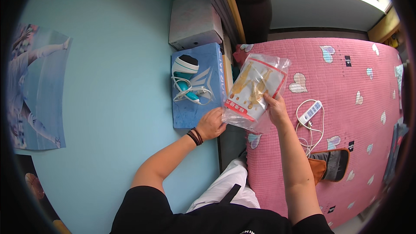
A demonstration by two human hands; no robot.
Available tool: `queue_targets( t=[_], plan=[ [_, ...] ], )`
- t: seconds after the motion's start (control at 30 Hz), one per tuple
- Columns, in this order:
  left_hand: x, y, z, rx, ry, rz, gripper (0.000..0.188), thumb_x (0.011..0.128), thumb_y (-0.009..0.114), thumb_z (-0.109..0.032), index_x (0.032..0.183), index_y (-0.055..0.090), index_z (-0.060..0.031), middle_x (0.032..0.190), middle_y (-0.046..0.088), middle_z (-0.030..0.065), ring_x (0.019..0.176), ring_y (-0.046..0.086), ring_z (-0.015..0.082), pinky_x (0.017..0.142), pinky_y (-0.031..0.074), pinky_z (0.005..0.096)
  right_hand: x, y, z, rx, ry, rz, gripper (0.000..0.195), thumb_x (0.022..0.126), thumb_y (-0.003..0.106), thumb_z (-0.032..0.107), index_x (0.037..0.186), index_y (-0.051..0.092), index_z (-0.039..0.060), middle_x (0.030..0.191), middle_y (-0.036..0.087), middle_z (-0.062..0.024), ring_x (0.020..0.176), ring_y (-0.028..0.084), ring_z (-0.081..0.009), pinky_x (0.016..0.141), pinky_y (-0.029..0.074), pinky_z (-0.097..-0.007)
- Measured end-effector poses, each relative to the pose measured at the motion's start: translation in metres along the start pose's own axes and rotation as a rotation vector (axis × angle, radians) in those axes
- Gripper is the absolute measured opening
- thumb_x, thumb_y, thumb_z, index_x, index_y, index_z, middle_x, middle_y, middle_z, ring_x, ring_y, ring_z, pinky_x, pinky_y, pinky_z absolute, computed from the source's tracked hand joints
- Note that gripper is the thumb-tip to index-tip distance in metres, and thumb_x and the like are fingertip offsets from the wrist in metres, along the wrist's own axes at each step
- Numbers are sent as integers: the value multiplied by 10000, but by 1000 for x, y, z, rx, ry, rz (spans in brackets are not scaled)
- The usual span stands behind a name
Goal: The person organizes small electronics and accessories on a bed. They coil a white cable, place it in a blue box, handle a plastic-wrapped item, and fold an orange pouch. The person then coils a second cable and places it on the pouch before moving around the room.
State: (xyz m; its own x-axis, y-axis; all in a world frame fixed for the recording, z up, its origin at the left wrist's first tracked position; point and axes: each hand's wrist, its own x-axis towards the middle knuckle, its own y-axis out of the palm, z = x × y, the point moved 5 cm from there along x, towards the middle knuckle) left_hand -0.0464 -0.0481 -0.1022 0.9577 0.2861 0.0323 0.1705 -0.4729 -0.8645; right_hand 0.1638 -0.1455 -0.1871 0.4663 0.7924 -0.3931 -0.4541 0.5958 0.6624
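Observation:
A clear plastic bag (pixel 256 87) holds a folded printed chart with yellow human figures and a red border. My right hand (pixel 277 106) grips its right side, the thumb on top. My left hand (pixel 212 124), with dark bead bracelets at the wrist, pinches the bag's lower left corner. Left of the bag, a teal and white handheld massager (pixel 186 81) with a white cord lies on a blue box (pixel 201 110).
A grey-white box (pixel 195 19) stands beyond the blue one. At right, a bed with a pink quilted cover (pixel 273 169) bears a white power strip (pixel 310 112) with its cord and a black and orange item (pixel 336 165). A light-blue wall (pixel 117 71) runs along the left.

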Motion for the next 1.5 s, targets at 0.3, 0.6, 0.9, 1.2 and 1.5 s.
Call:
queue_targets(
  t=[0.3, 0.6, 0.9, 1.2, 1.5],
  plan=[
    [-25, -73, 146, 199, -966, -627, 1012, 617, 782, -404, 1319, 251, 95, 1331, 322, 312, 1262, 328, 392, 1025, 311, 443, -48, -2, 1, -18, 61, 0, 280, 860, 555, 40, 1134, 528, -8, 1031, 598, -88, 936, 576, -189, 846, 458, -322],
    [-31, -39, 203, -678, -1355, -598, 736, 667, 754, -206, 1180, 341, 123, 1071, 549, 289, 892, 621, 339, 752, 540, 368, -47, 21, -9, 8, 95, 95, 300, 866, 550, 35, 1155, 500, -26, 1096, 578, -118, 992, 569, -223, 893, 452, -350],
    [-48, -69, 208, -821, -1049, -722, 251, 750, 595, -3, 986, 520, 39, 865, 599, 128, 756, 609, 218, 629, 500, 347, 5, 55, -35, -10, 155, 208, 317, 876, 535, 46, 1174, 484, -47, 1096, 576, -134, 977, 573, -221, 884, 457, -343],
    [-50, -177, 148, -1046, -746, -821, 339, 779, 540, -31, 1114, 483, -27, 941, 603, 118, 753, 626, 225, 621, 554, 346, 102, 151, -130, -246, 315, 297, 270, 855, 571, 97, 1079, 561, -54, 992, 618, -145, 862, 619, -234, 760, 505, -356],
    [-7, -273, 83, -1281, -531, -814, 298, 831, 556, -133, 1066, 483, 36, 903, 573, 149, 768, 602, 262, 633, 532, 364, 92, 181, -146, -453, 327, 172, 273, 813, 578, 56, 1069, 581, -39, 955, 629, -155, 844, 631, -266, 715, 515, -379]
  ],
)
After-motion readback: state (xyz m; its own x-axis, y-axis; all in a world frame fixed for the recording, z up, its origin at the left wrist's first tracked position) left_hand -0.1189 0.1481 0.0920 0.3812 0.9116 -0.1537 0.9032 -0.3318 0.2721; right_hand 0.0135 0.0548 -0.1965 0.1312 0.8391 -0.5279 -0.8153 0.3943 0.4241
